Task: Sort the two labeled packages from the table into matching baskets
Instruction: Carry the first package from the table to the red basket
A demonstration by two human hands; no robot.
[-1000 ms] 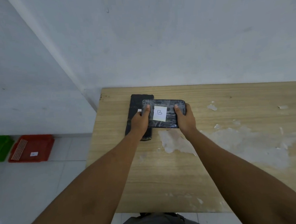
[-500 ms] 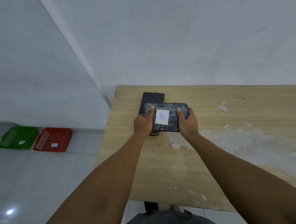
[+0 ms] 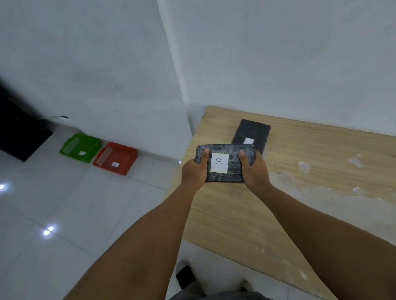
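A black wrapped package with a white label marked B (image 3: 233,166) is held above the table's left edge. My left hand (image 3: 193,173) grips its left end and my right hand (image 3: 254,169) grips its right end. A second black package (image 3: 252,133) with a small white label lies flat on the wooden table (image 3: 309,190) near the far left corner, its label partly hidden behind the held one. On the floor to the left stand a green basket (image 3: 80,147) and an orange-red basket (image 3: 115,157), side by side against the wall, each with a small white tag inside.
A dark object (image 3: 9,123) stands on the floor at far left against the wall. White glossy floor tiles (image 3: 58,226) lie between me and the baskets. The tabletop has patches of worn white residue (image 3: 332,188). My feet show at the bottom.
The B package has been lifted off the other package and carried left to the table's edge. My view has turned left, so both baskets now show in full.
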